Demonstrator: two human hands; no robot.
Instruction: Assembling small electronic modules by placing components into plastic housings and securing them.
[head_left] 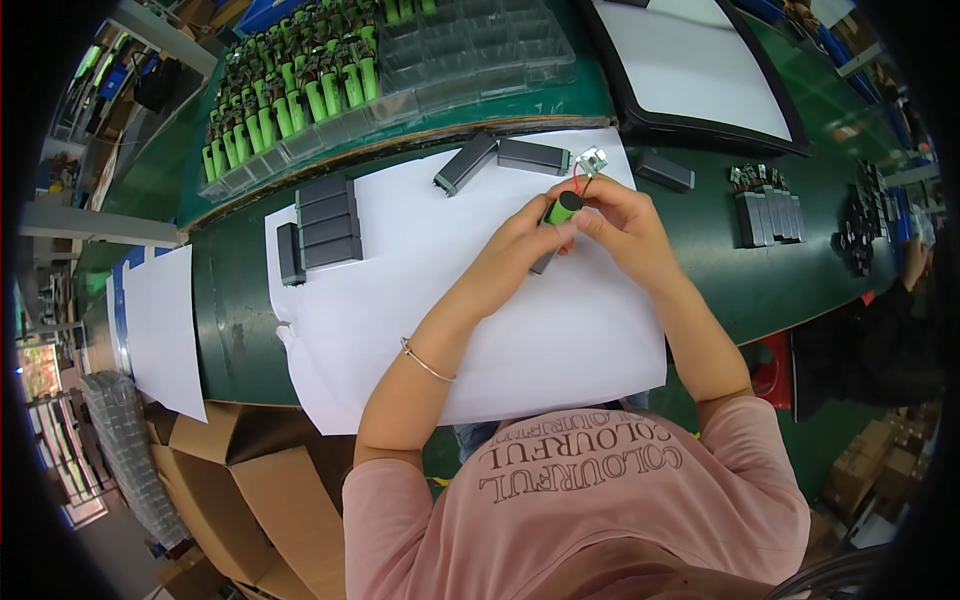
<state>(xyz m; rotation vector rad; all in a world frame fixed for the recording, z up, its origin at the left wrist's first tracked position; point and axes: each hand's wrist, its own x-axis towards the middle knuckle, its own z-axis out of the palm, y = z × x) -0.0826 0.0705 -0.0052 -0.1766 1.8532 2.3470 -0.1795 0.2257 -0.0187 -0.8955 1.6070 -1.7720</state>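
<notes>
The left hand (pixel 522 240) has its fingers closed around a green cylindrical cell (pixel 562 212), held above a white sheet (pixel 560 345) toward the far edge of the table (pixel 235 345). The fingers of the right hand (pixel 630 222) curl in beside it; whether they grip it, I cannot tell. A red wire (pixel 576 178) leads to a small circuit board (pixel 591 161). Dark cases (pixel 328 222) lie along the sheet's left edge.

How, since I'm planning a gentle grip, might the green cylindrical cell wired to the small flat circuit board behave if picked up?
The green cylindrical cell might roll if laid loose, given its round body. The small flat circuit board would probably swing or flop on its thin red and dark wires. Those look delicate; tugging could strain them.
</notes>
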